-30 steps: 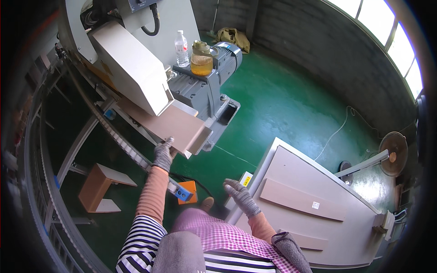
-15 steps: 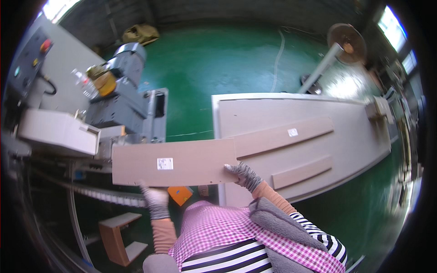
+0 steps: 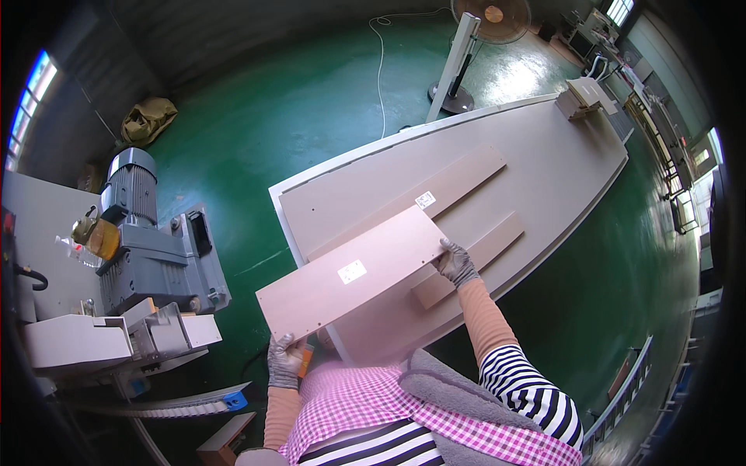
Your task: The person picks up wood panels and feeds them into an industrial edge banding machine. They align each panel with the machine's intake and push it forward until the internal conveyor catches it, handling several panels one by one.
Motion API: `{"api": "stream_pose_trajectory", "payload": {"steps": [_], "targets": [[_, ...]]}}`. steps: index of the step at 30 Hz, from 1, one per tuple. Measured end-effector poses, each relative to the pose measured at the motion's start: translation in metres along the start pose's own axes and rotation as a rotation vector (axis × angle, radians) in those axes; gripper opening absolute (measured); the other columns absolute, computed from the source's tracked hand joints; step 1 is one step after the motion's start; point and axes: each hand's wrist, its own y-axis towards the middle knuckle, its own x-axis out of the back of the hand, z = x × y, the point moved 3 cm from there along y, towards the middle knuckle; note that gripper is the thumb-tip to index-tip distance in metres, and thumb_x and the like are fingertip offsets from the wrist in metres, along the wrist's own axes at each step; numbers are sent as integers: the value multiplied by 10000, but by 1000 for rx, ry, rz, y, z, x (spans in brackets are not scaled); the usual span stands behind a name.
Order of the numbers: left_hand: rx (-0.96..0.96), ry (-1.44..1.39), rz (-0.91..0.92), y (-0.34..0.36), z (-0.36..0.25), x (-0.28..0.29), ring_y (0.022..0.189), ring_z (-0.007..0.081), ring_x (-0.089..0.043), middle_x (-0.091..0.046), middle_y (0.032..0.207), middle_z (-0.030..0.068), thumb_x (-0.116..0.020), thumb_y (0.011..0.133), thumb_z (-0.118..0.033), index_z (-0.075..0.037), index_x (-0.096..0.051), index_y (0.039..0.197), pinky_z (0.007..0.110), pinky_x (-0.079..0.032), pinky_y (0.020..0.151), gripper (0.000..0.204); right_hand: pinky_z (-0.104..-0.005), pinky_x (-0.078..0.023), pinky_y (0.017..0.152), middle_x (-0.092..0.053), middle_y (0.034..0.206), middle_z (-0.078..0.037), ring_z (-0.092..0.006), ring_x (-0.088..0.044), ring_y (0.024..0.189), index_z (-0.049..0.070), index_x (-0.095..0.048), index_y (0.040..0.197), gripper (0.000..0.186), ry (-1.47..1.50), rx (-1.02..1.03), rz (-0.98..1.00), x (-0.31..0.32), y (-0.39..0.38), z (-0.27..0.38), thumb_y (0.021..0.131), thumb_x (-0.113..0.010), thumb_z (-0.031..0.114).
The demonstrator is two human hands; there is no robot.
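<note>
A flat pinkish-beige board (image 3: 388, 252) with a white label hangs between my two gloved hands, tilted with its right end farther away. My left hand (image 3: 284, 360) grips its near left corner, thumb on the upper face. At the right end, my right hand (image 3: 455, 262) holds the edge, its thumb on top and the other fingers partly hidden. The board's far side overlaps a long labelled panel (image 3: 466, 172) lying on the large pale worktop (image 3: 544, 167). A shorter strip (image 3: 497, 241) lies near my right hand, partly covered by the held board.
To the left stands a grey machine with a motor (image 3: 132, 186), a yellow-liquid bottle (image 3: 99, 237) and a white housing (image 3: 78, 342). A roller track (image 3: 186, 405) runs at lower left. Small boards (image 3: 579, 101) are stacked at the worktop's far end, near a standing fan (image 3: 491, 15).
The board has swung from over the machine side toward the worktop, carried rightward by both hands, and now slants. My view has turned to the right.
</note>
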Motion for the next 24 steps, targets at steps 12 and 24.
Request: {"api": "stream_pose_trajectory", "payload": {"steps": [12, 24], "targets": [[184, 570, -48, 118, 94, -50, 854, 213, -662, -642, 977, 109, -663, 838, -38, -46, -514, 1197, 362, -574, 622, 389, -531, -478, 941, -408, 1371, -205, -333, -469, 1222, 95, -197, 1448, 715, -350, 40, -343, -11, 69, -8, 867, -606, 21], [-254, 1433, -220, 112, 77, 8, 1132, 335, -563, -528, 1274, 247, -732, 762, -241, -2, -411, 1368, 381, -439, 985, 726, -449, -554, 808, -494, 1271, -193, -305, -581, 1087, 96, -370, 1329, 568, -650, -215, -422, -35, 43, -97, 866, -683, 199]]}}
